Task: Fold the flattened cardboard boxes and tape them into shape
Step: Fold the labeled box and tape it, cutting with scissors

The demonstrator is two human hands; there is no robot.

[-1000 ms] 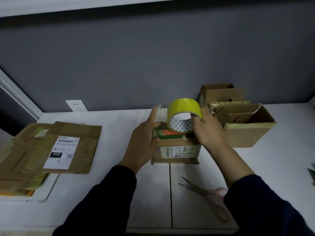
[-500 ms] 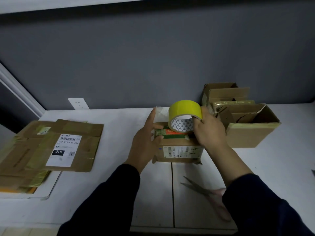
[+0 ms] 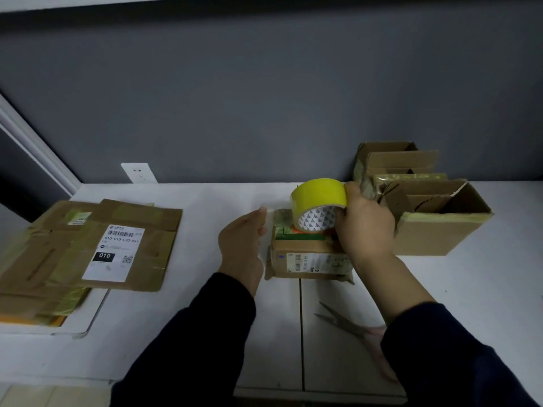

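Here the right hand point(image 3: 364, 224) curls round a roll of tape point(image 3: 318, 198), fingers clasping its glossy yellow band; the roll stands on edge on or just above the small box point(image 3: 311, 259) mid-way along the white table point(image 3: 205, 304). The left hand point(image 3: 242, 245) sits against that box's left side, fingers bent; whether it pinches anything I cannot tell. One roll, one pair of pink-handled scissors point(image 3: 352, 330), one stack of flattened cardboard point(image 3: 58, 259) at left, at least two open-topped brown boxes point(image 3: 435, 230) at right
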